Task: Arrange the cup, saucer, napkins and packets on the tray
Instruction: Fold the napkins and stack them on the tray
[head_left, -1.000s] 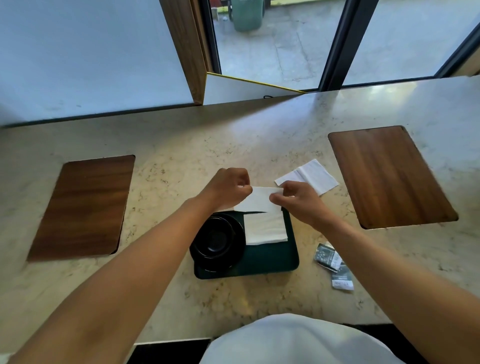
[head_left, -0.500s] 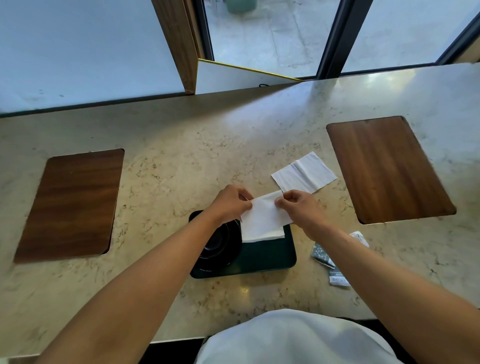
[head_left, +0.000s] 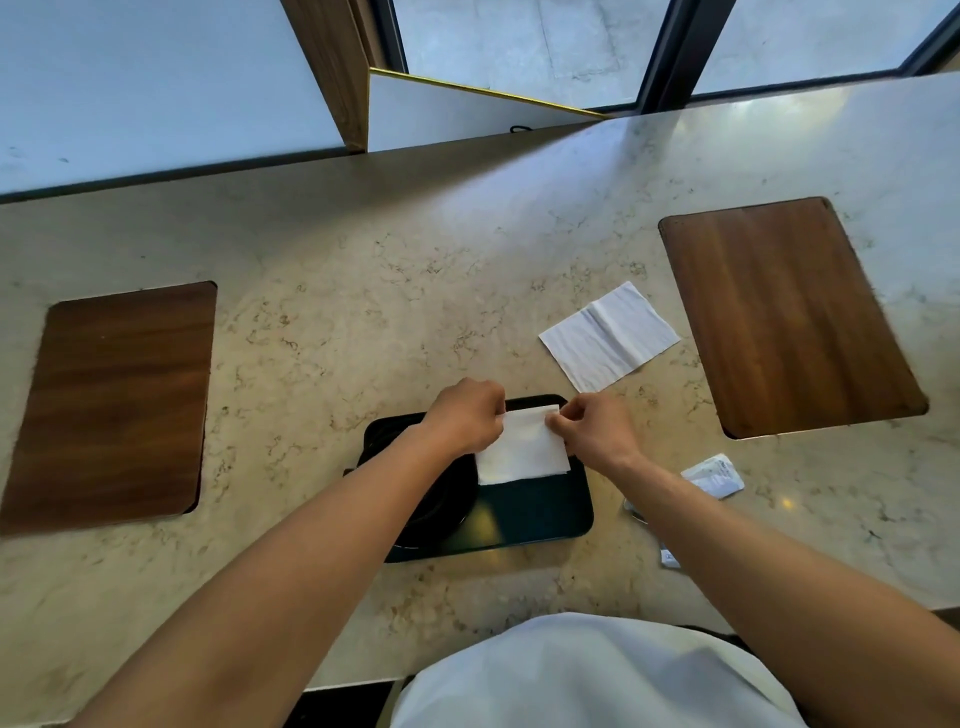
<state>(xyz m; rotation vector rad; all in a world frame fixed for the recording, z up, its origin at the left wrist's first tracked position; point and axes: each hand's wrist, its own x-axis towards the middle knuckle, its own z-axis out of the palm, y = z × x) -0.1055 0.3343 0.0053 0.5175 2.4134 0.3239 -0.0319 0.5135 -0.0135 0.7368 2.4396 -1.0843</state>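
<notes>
Two hands work over a dark green tray (head_left: 530, 514) with rounded corners and a glossy floor, set on a beige, veined stone tabletop (head_left: 363, 270). Left hand (head_left: 465, 418) is knuckles-up, fingers curled, its grip pinching the far left corner of a folded white napkin (head_left: 522, 447). Right hand (head_left: 595, 431) mirrors it, thumb and forefinger pinching the far right corner. Both forearms reach in from the near edge and converge on the tray. The napkin is a soft rectangle, lying over the tray's far right portion; whether it rests flat on the tray or is held just above it cannot be told.

Black round saucer (head_left: 441, 509), glossy, occupies the tray's left side, largely hidden under the left forearm; the cup cannot be made out.

Second napkin (head_left: 609, 336), white, creased down the middle, lies unfolded on the tabletop beyond and to the right of the tray, apart from it. White printed packets (head_left: 714, 475) lie on the tabletop right of the tray, partly covered by the right forearm.

Two dark wood-grain panels with rounded corners are inset flush in the stone: left panel (head_left: 114, 405), right panel (head_left: 784, 317).
</notes>
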